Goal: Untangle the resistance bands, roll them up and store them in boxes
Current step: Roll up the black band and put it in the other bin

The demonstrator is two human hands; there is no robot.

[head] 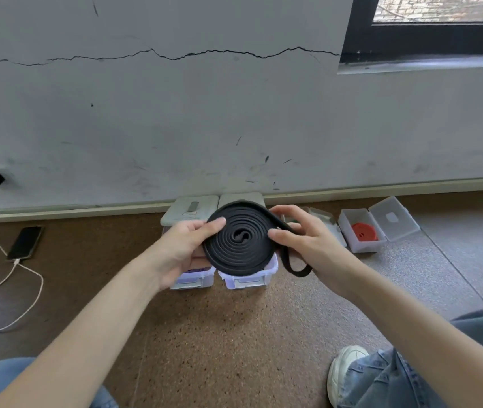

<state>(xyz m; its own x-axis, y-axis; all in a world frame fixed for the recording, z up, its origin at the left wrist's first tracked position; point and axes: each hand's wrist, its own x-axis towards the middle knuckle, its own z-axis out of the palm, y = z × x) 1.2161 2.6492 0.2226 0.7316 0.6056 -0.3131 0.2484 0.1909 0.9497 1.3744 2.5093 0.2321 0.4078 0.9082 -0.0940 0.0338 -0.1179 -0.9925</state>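
Both hands grip the black band (238, 238): left hand (188, 245) clamps the coil, right hand (302, 240) pinches its loose tail; rolling nearly done; next, wind that tail in.

Single head-worn view, looking forward and down, close over floor (234, 334)

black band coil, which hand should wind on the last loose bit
Right hand: the loose tail of the black rubber resistance band coil loops under its fingers, while the left hand grips the coil's opposite edge.

Bare cork floor (234, 334) before boxes (247, 278) — open lids (190, 209) and wall (205, 128) block behind.
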